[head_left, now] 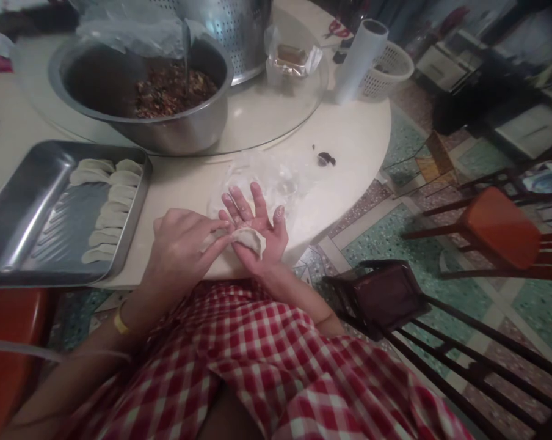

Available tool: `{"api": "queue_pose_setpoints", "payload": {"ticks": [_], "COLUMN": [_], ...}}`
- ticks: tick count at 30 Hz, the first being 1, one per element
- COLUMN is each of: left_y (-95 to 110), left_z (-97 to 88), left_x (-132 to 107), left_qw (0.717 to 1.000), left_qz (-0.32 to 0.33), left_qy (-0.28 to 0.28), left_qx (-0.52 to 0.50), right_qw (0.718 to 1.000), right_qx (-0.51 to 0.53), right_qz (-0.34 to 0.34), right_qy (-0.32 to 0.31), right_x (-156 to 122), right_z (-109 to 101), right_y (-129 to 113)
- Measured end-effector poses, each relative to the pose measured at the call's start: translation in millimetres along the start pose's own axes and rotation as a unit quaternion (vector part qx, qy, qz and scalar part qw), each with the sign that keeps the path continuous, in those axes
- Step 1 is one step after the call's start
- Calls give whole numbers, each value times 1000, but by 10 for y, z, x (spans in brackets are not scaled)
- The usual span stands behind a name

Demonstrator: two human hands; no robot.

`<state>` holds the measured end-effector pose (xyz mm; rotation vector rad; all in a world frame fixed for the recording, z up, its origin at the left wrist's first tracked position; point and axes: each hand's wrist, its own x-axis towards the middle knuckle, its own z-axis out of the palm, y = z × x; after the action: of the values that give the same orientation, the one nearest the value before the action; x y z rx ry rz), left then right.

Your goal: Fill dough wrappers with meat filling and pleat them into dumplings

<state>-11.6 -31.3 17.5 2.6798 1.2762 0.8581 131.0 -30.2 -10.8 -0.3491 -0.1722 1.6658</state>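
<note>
A pale half-moon dumpling point(251, 240) lies across the palm of my right hand point(263, 229), which is turned up with its fingers spread. Thumb and fingertips of my left hand point(184, 244) are pinched at the dumpling's left end. Flour clings to the fingers of my right hand. Beneath and beyond the hands, white flour point(267, 180) is scattered on the tabletop. To the left, a metal tray point(60, 226) holds several folded dumplings point(108, 217) along its right and far sides. Behind it, a large steel bowl point(184, 131) contains dark chopped filling point(170, 91) with a utensil handle standing in it.
The bowl and a perforated steel pot point(239, 36) stand on a glass turntable point(276, 119). A clear plastic package point(292, 58), a roll of plastic point(361, 58) and a white basket point(390, 67) are toward the right. A dark chair point(386, 293) stands beside the table's right edge.
</note>
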Motion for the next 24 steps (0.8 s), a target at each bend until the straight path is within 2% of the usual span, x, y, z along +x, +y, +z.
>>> {"api": "queue_pose_setpoints", "payload": {"ticks": [7,12,18,24], "left_y": [102,144,152,126], "left_z": [33,70,46,9], "left_x": [137,133,69,59], "left_qw": [997,995,997,996], "left_qz": [66,68,67,77], "left_qy": [-21,-29,6,13], "left_qx": [31,69,30,41], "right_qw": [1000,1000,1000,1000], "right_qx": [-9,9,13,5], "right_qz": [13,18,17,11], "right_qy": [-11,-7,-16,-20], "right_x": [-3,0,-1,-10], "right_z": [-24,-22,-40,-44], "right_y": [44,51,41,39]}}
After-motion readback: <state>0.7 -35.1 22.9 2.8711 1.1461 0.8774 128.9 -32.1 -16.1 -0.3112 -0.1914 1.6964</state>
